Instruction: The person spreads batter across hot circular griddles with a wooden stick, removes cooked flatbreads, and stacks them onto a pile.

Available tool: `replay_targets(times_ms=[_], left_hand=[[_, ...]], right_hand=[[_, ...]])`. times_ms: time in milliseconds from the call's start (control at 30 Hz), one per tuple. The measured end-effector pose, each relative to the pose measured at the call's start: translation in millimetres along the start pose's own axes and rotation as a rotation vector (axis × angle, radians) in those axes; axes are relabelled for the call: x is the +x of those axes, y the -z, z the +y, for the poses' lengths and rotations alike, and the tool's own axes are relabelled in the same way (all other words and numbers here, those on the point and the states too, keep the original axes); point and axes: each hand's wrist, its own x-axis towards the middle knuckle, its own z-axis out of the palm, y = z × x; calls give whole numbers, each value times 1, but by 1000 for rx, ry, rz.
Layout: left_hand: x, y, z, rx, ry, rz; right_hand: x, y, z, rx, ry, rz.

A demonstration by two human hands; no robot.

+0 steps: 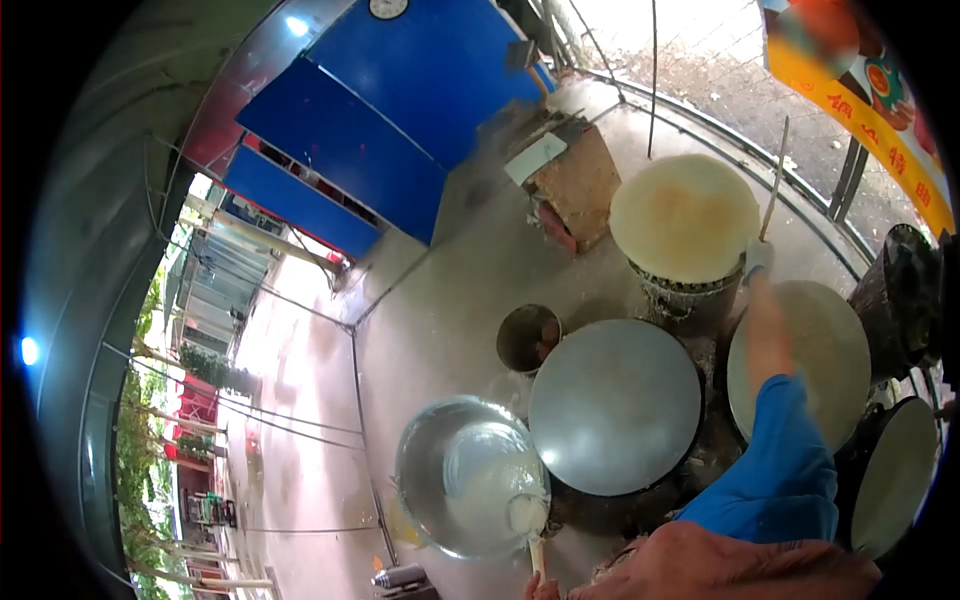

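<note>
At the bottom edge, my left hand [541, 588] is closed round the pale handle of a ladle [527, 515]. The ladle's bowl rests inside a wide metal basin [415, 455], over pale batter [485, 500]. My right arm, in a blue sleeve, reaches up to the far griddle, where a thin round pancake [685, 215] covers the top and is browned in its middle. My right hand [758, 258], with something white over its fingers, is closed on a thin wooden stick [776, 180] beside the pancake's right edge.
A bare round griddle [615, 405] stands between basin and arm. Another griddle [815, 360] lies under my right forearm, and a further one [897, 480] is at far right. A dark bucket [528, 338] and a worn box [575, 185] stand on the floor [440, 310].
</note>
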Motion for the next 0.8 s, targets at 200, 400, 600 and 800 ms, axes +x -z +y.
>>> replay_targets(times_ms=[200,400,600,800], left_hand=[[-38,19,8,-208,0,-200],[-115,101,104,-243,-37,-443],[-154,113,202,339,-533,206],[-43,138,294,455,-192,428]], right_hand=[[-28,12,-10,-360,369,-94],[-215,-5,28,-49,513,-806],[-577,56,-89,-761,1061,-1356],[-715,69,24,-1145,1618,-1483]])
